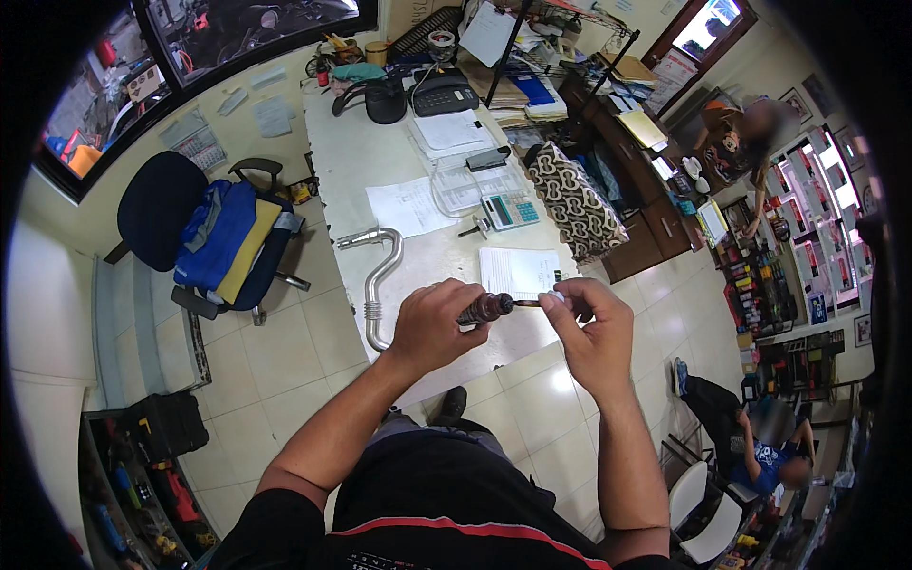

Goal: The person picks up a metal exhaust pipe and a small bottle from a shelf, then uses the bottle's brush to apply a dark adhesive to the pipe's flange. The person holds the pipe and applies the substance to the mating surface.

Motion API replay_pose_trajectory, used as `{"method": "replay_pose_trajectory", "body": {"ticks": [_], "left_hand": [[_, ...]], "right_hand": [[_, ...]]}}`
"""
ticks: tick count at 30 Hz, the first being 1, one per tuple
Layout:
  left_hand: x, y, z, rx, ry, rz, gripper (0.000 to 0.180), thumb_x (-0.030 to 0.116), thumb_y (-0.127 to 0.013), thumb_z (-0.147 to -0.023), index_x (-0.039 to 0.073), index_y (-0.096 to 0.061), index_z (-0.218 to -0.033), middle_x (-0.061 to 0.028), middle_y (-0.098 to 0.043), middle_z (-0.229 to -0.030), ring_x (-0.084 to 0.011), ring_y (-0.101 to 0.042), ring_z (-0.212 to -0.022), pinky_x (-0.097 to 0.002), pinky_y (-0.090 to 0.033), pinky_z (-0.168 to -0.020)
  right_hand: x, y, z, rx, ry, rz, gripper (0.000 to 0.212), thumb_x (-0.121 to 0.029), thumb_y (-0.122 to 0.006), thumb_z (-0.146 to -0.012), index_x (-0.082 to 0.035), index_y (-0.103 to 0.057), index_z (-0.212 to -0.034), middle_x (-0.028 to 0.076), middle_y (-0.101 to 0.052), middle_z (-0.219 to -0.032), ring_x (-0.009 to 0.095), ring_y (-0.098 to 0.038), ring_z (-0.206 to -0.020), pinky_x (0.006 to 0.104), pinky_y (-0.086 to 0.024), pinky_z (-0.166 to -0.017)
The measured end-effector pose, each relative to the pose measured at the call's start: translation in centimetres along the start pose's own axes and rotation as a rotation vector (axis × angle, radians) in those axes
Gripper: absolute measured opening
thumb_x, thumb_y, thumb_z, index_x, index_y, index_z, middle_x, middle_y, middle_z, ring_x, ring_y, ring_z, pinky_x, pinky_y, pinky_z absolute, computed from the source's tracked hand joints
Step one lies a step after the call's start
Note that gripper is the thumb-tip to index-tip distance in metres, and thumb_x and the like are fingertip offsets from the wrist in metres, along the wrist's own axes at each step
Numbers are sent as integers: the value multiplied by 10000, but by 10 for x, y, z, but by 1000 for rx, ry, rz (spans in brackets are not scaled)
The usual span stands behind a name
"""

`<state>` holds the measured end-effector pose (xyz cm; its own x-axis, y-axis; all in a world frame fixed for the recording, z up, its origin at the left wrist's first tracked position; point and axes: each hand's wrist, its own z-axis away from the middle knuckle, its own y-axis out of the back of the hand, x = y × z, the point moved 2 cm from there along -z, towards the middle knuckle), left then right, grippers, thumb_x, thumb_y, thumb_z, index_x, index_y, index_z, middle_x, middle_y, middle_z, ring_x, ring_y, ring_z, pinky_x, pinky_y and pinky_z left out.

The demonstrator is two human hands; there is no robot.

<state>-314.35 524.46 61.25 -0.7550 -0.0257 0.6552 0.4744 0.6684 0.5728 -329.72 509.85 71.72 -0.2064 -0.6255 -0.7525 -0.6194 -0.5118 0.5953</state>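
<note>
Above the near edge of the white desk, my left hand is wrapped round a dark brown cylindrical thing with a narrower end. That end points right. My right hand is closed in a pinch just beside it. A small, thin dark piece shows between the two hands, at my right fingertips; its kind is too small to make out. Left of my left hand lies a bent metal pipe with a ribbed section. A notepad with handwriting lies just beyond my hands.
Farther back on the desk are a calculator, papers, a telephone and a patterned bag. An office chair with blue and yellow cloth stands left. Two people, one at the right, one seated lower right, are nearby.
</note>
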Motion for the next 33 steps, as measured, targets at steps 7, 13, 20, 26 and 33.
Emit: {"method": "replay_pose_trajectory", "body": {"ticks": [7, 13, 20, 26, 33], "left_hand": [[10, 0, -2, 1, -12, 25, 375, 198, -877, -750, 76, -718, -1066, -80, -720, -919, -289, -726, -810, -397, -574, -709], [15, 1, -1, 18, 3, 44, 380, 229, -867, -763, 74, -714, -1074, -84, -717, -922, -289, -729, -813, -398, -580, -704], [23, 7, -4, 3, -54, 66, 408, 205, -873, -762, 58, -720, -1110, -110, -710, -924, -307, -724, -813, -389, -587, -712], [29, 16, -4, -103, -75, 189, 383, 212, -868, -780, 37, -725, -1091, -142, -715, -941, -335, -722, -826, -402, -575, -734], [37, 24, 9, -76, -95, 139, 415, 254, -866, -793, 45, -716, -1119, -114, -703, -930, -316, -713, -788, -409, -573, -678]], "right_hand": [[-15, -2, -13, -182, 84, 159, 255, -217, -815, -909, -21, -765, -1065, 126, -717, -901, 246, -680, -752, 362, -529, -669], [-21, -4, -17, -281, 145, 159, 250, -198, -810, -905, -32, -772, -1088, 135, -719, -928, 313, -691, -836, 382, -538, -738], [-28, 3, -21, -467, 303, 124, 294, -85, -763, -876, -41, -742, -1165, 152, -704, -1057, 369, -682, -1005, 434, -553, -875], [-42, 10, -18, -659, 289, 196, 389, -48, -735, -845, -70, -700, -1232, 160, -668, -1123, 400, -670, -1062, 474, -546, -913], [-60, -4, -2, -608, 106, 667, 370, -381, -653, -1002, -24, -675, -1097, 188, -699, -1005, 399, -699, -993, 467, -558, -852]]}}
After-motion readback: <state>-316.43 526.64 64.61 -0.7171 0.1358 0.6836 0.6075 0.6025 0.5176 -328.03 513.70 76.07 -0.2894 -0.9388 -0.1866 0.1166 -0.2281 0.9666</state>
